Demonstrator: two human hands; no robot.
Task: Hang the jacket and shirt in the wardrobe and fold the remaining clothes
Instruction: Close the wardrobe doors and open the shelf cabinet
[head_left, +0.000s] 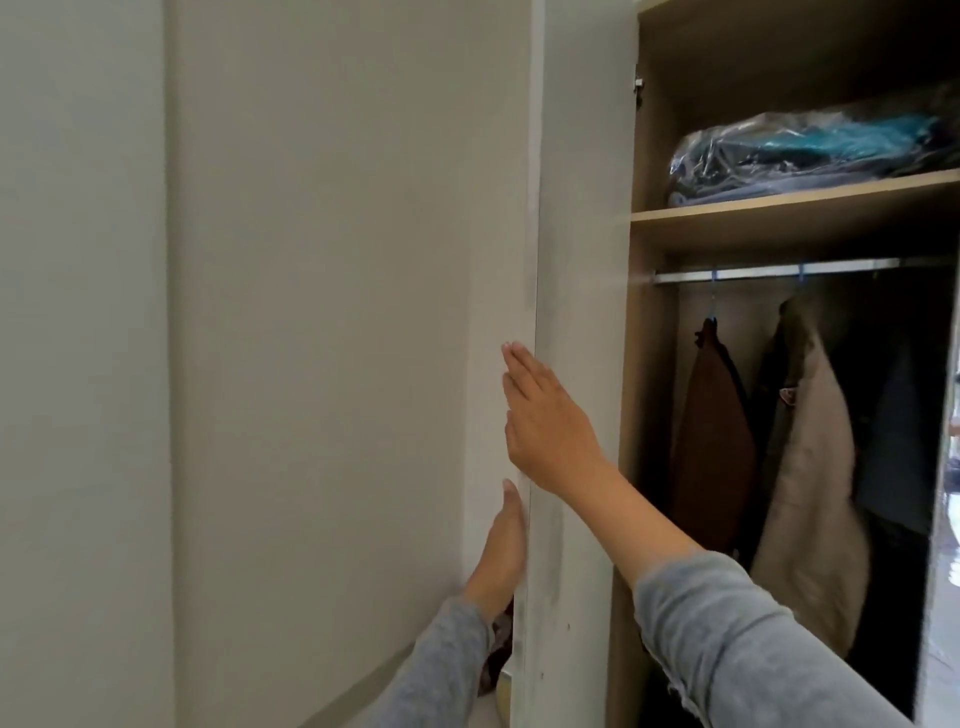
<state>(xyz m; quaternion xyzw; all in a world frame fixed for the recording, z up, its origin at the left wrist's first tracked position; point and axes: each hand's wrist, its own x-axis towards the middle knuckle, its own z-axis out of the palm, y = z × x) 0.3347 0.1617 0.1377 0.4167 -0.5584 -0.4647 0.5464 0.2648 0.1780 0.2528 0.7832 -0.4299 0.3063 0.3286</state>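
The wardrobe's pale door (576, 260) stands open, edge toward me. My right hand (545, 421) lies flat on its inner face near the edge, fingers straight and together. My left hand (501, 551) is behind the door's edge, fingers stretched up along its outer side. Neither hand holds anything. Inside, a brown garment (711, 447) and a beige jacket (810, 483) hang on blue hangers from the metal rail (769, 271). Dark clothes (898, 467) hang further right.
A wooden shelf (779, 210) above the rail carries a clear plastic bag of folded clothes (810, 150). A plain wall (311, 312) fills the left. Some dark reddish fabric (498, 649) shows low behind the door.
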